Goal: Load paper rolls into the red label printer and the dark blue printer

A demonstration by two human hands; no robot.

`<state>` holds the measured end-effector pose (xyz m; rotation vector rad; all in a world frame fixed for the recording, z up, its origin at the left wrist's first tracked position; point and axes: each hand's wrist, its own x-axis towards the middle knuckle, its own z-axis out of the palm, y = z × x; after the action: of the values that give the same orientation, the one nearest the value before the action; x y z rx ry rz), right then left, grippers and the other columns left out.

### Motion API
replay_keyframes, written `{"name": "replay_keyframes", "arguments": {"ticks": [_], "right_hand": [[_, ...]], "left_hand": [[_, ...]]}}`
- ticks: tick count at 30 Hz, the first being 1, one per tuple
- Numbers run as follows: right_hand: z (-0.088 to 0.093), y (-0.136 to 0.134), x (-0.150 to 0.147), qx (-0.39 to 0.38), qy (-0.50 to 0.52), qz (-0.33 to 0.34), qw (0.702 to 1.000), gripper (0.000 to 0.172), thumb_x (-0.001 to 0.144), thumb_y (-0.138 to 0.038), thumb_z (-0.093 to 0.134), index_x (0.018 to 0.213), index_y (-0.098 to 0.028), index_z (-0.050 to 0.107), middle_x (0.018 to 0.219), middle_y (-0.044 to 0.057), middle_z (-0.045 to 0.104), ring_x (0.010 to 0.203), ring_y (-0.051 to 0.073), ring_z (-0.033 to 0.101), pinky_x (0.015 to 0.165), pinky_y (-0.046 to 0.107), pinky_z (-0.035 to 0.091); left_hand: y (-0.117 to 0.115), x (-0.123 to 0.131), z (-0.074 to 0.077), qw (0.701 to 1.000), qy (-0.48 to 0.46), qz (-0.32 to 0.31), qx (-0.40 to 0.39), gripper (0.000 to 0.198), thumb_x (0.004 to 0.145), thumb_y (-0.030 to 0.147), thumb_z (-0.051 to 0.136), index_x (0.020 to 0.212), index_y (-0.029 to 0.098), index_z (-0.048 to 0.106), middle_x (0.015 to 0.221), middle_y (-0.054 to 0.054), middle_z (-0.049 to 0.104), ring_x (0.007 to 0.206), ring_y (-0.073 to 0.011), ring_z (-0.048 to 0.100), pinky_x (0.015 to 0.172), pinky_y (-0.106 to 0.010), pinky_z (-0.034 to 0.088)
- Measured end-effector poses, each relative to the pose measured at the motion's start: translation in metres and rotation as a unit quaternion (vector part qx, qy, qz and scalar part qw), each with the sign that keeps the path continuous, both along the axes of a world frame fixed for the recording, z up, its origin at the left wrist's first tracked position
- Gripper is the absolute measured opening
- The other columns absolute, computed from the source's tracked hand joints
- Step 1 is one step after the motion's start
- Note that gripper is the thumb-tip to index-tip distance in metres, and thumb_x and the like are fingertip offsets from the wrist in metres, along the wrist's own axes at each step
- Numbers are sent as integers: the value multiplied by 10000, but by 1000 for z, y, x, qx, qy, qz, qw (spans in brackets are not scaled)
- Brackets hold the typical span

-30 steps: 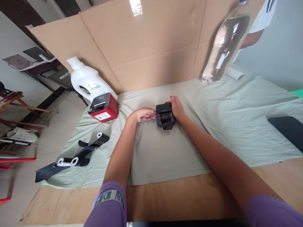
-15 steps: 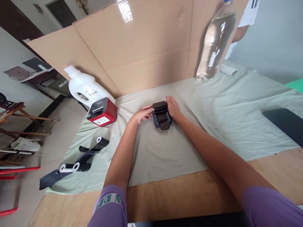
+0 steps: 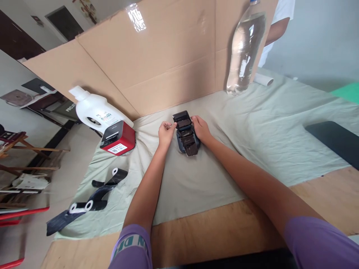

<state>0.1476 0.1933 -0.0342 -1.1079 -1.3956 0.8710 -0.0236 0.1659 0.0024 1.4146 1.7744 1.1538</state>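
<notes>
A small dark device (image 3: 198, 142) sits on the grey-green cloth in front of me, its lid (image 3: 182, 118) raised at the far side. Out of its front hangs a strip of shiny black material (image 3: 190, 146). My left hand (image 3: 167, 131) is at the lid's left side, fingers curled with the thumb near its edge; what they pinch, if anything, is too small to make out. Against the device's right side rests my right hand (image 3: 201, 129), its fingers wrapped around the far right edge.
On the left are a white jug (image 3: 97, 108), a red and black box (image 3: 122, 140) and black rolls with white cores (image 3: 97, 204). A large water bottle (image 3: 244, 56) and a white tube (image 3: 263, 79) stand back right before cardboard (image 3: 168, 48). A dark flat object (image 3: 333, 142) lies right.
The device's lid has swung up from closed. My left hand has risen beside it, its fingers more curled. The whole view has shifted slightly.
</notes>
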Motion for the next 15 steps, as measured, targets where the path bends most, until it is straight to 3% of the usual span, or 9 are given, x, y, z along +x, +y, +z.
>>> {"name": "replay_keyframes", "arguments": {"ticks": [2, 4, 7, 9, 12, 15], "right_hand": [[-2, 2, 0, -1, 6, -21, 1000, 413, 975, -533, 345, 913, -226, 614, 966, 65, 673, 933, 214, 600, 910, 364, 466], [-5, 5, 0, -7, 20, -33, 999, 431, 976, -546, 332, 933, -222, 612, 1007, 73, 672, 969, 207, 597, 913, 353, 478], [-11, 10, 0, -10, 43, -37, 998, 419, 974, -537, 341, 948, -222, 616, 1047, 80, 668, 1024, 208, 594, 919, 351, 488], [-15, 14, 1, -6, 58, -40, 997, 394, 968, -528, 368, 933, -231, 624, 1034, 74, 660, 1031, 216, 595, 921, 362, 493], [-19, 17, 1, -2, 79, -47, 996, 369, 966, -520, 390, 908, -244, 628, 1001, 64, 646, 1039, 225, 588, 934, 379, 499], [-21, 19, 4, 3, 71, -33, 997, 373, 982, -493, 352, 935, -242, 623, 1045, 81, 642, 1066, 237, 574, 922, 396, 511]], "left_hand": [[-4, 1, 6, 992, 95, -34, 75, 151, 859, 343, 676, 831, 199, 639, 589, 57, 427, 564, -97, 417, 578, -194, 348], [-5, 4, 16, 969, 200, -117, 81, 104, 826, 304, 701, 824, 201, 716, 670, 14, 549, 651, -127, 518, 647, -217, 397], [7, 14, 40, 902, 346, -257, 16, 175, 781, 267, 716, 934, 228, 794, 906, -41, 694, 861, -192, 628, 755, -236, 443], [20, 24, 56, 835, 423, -341, -86, 287, 747, 304, 731, 1021, 247, 795, 961, -34, 734, 898, -207, 647, 773, -239, 453], [36, 39, 72, 758, 507, -361, -192, 411, 707, 315, 718, 1107, 243, 777, 1029, -42, 763, 906, -212, 661, 768, -245, 457], [39, 45, 77, 759, 519, -354, -172, 441, 650, 300, 723, 1074, 198, 786, 982, -62, 757, 871, -224, 657, 734, -265, 455]]}}
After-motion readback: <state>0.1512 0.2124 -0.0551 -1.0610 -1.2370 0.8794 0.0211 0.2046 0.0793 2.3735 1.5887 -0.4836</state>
